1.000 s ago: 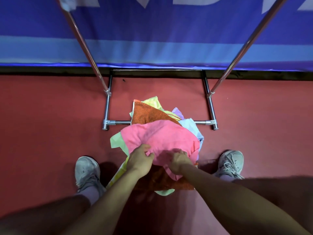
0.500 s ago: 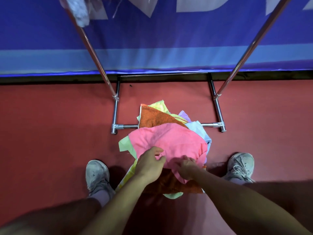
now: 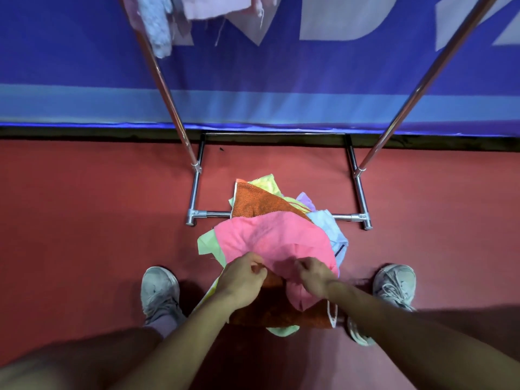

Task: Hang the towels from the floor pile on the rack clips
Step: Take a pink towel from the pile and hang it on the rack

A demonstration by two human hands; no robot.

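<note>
**Lettering.** The blue banner behind the rack base bar carries large pale letters, cropped at the frame edge. Only one D-like shape is legible (no whole word can be read).

**Task items.** The towel pile lies across the rack base bar. An orange towel straddles the bar, and the pink towel sits on top, on the near side of the bar.

**Hands.** The left hand, on the near side of the bar, pinches the pink towel's near edge between thumb and curled fingers. The right hand, just beside it, pinches the same edge.

**Change from 0.5 s earlier.** The left hand's fingers, then laid loosely over the towel, have closed into a pinch. The two hands have drawn closer together, and the pink towel is more bunched between them. More of the hung cloths, high above the bar's left end, is now in view.
</note>
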